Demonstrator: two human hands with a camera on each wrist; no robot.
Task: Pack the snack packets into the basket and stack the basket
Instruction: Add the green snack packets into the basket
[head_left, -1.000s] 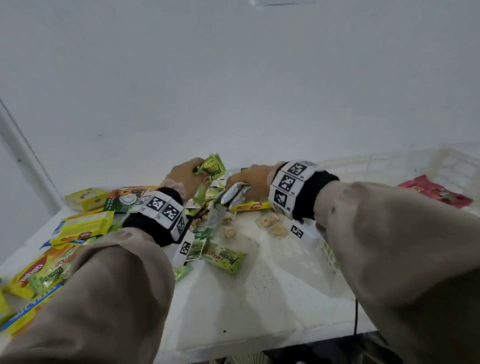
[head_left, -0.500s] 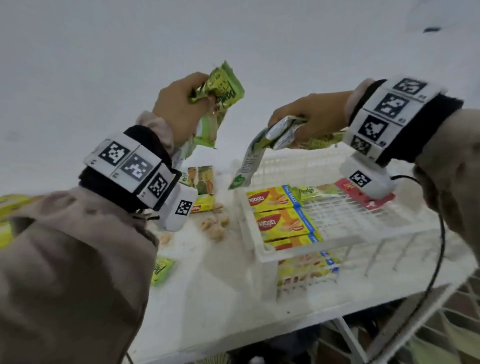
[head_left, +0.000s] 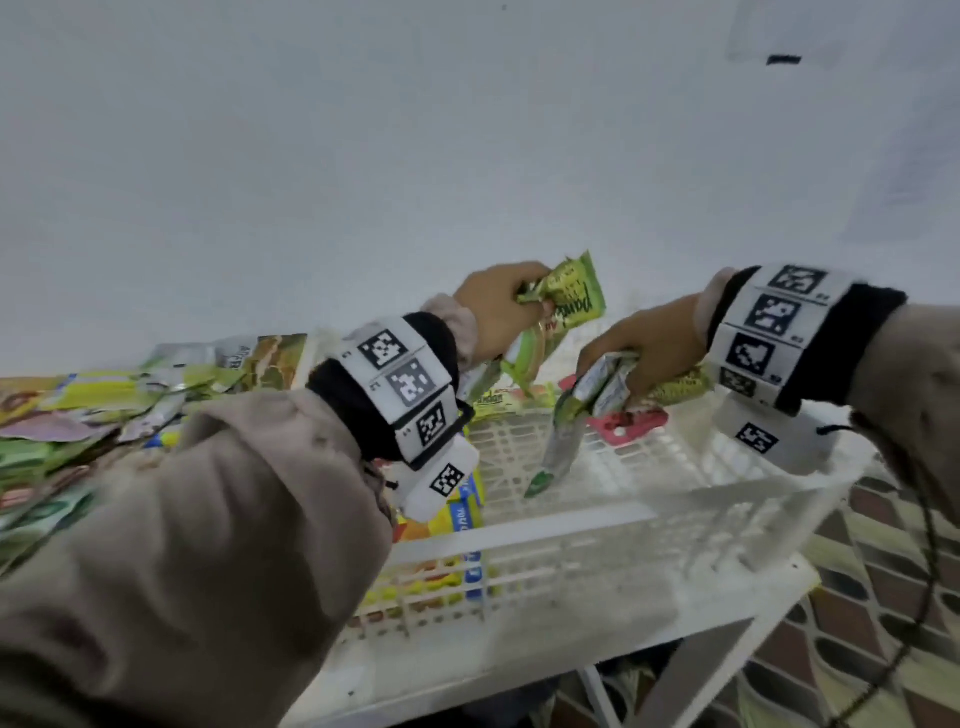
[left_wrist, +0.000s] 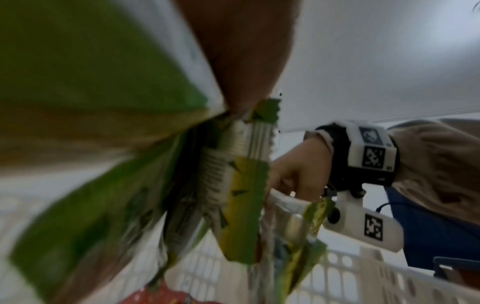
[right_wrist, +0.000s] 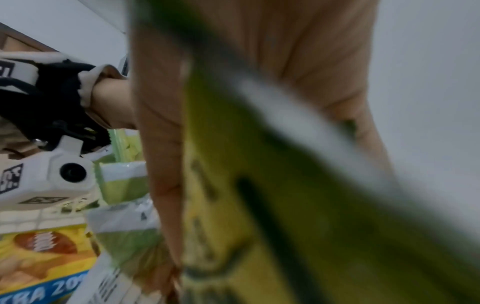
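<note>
1. Both hands have come lower over the basket since the frame half a second back, when they were raised well above it; the left hand (head_left: 498, 306) grips a bunch of green snack packets (head_left: 569, 304), fingers curled round them, and the right hand (head_left: 649, 345) is clenched on a second bunch (head_left: 597, 395), one long packet dangling down into the basket.

2. Packing is part done, as I judge it — the white slatted basket (head_left: 571, 525) already holds yellow biscuit packs (head_left: 457, 514) at its left end, seen again close up in the right wrist view (right_wrist: 44, 253), and a red packet (head_left: 623, 423) near its far wall; much of the basket floor is bare.

3. What is left: release these two handfuls into the basket, then clear the heap of packets (head_left: 93, 405) lying on the counter to the left of it; stacking the basket has not begun, and no second basket shows for certain — the blur beneath the near wall may be one, though I cannot tell.

4. Both wrist views are smeared with motion, so the exact count of packets in either hand is unclear.

5. Surface and room: a white counter (head_left: 519, 670) against a plain pale wall (head_left: 415, 130); patterned floor tiles (head_left: 857, 649) show past the counter's right edge — a cable (head_left: 930, 545) trails from the right wrist.
</note>
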